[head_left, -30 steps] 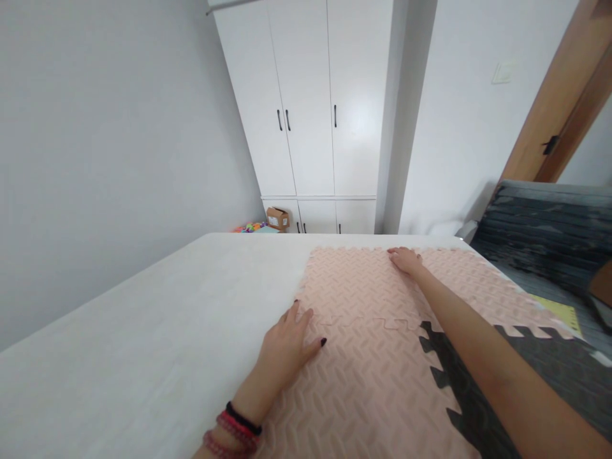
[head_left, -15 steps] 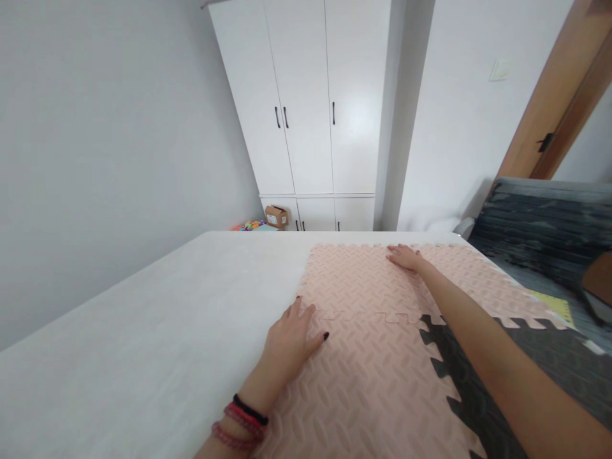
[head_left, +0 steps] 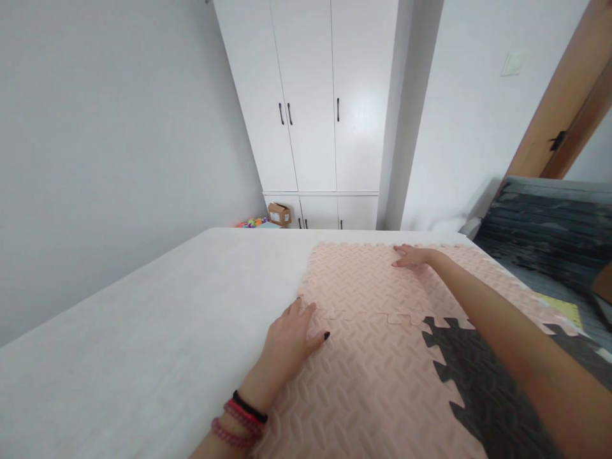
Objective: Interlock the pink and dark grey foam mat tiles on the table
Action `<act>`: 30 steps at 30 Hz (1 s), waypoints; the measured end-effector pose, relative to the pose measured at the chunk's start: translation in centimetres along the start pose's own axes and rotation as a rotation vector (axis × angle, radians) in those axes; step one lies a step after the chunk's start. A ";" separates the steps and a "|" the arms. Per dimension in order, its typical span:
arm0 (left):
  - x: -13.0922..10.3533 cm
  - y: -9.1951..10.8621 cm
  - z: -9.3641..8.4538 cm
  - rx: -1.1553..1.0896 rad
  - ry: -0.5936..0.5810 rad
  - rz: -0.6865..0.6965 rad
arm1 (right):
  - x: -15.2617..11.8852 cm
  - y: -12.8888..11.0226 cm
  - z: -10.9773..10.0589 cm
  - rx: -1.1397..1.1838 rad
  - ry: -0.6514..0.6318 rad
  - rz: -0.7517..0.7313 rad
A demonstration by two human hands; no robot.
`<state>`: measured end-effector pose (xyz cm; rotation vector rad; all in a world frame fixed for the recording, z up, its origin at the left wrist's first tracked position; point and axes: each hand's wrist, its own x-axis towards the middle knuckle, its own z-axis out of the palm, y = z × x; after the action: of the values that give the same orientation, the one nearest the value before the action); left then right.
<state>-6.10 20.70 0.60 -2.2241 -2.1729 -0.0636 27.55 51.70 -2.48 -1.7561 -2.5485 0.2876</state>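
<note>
Pale grey wall fills the left of the room, and below it a white mattress top spreads out bare. On its near left part the person's left hand lies flat, fingers spread and holding nothing, palm on the left edge of the pink foam tiles, fingertips at the seam where the near tile locks into the far one. Red and black bracelets ring that wrist. Compared with a second ago this hand has hardly shifted; it keeps the same spot on the seam.

Behind, at the far wall, stands a white wardrobe with dark handles, a small cardboard box and some bright toys on the floor at its foot.

Further right the right hand is stretched out with the arm across the tiles, palm down and open near the far edge of the pink sheet. It has slid a little to the right along that far edge since the earlier pictures, and the fingers now point more to the left. I judge both hands are pressing the joined tiles flat, the right one working along the joint.

A dark grey foam tile is toothed into the pink ones on the near right. Beyond it, off the mattress, lie stacked dark mats, with a wooden door frame behind them.
</note>
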 end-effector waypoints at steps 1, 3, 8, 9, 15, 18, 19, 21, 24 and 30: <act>0.1 -0.1 0.1 -0.001 0.001 0.004 | 0.0 -0.3 0.1 -0.009 -0.017 0.005; 0.1 -0.2 0.2 -0.006 0.012 0.013 | -0.7 -1.0 0.3 -0.029 -0.020 0.023; -0.2 -0.2 0.1 -0.018 0.021 0.012 | -5.5 -2.3 0.6 -0.057 0.092 0.022; -0.4 -0.1 0.0 -0.019 0.027 0.016 | -6.8 -2.4 0.5 -0.049 0.098 -0.010; -0.7 -0.1 0.0 -0.036 0.063 0.039 | -14.5 -2.3 0.8 -0.013 0.003 -0.186; -0.7 -0.2 0.1 -0.044 0.077 0.046 | -16.3 -2.8 1.3 -0.032 -0.034 -0.129; -0.7 -0.2 0.1 -0.047 0.083 0.045 | -16.6 -3.0 1.4 -0.039 -0.033 -0.117; -0.7 -0.2 0.1 -0.052 0.085 0.037 | -16.8 -3.5 1.3 -0.060 -0.018 -0.104; -1.0 -0.1 -0.1 -0.055 0.076 0.034 | -17.2 -4.1 1.0 -0.093 -0.006 -0.097; -1.2 -0.1 -0.3 -0.055 0.075 0.029 | -18.4 -4.9 1.3 -0.099 -0.086 -0.143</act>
<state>-6.23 19.50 0.81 -2.2423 -2.1256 -0.2058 29.46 32.74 -1.53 -1.6142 -2.7769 0.2407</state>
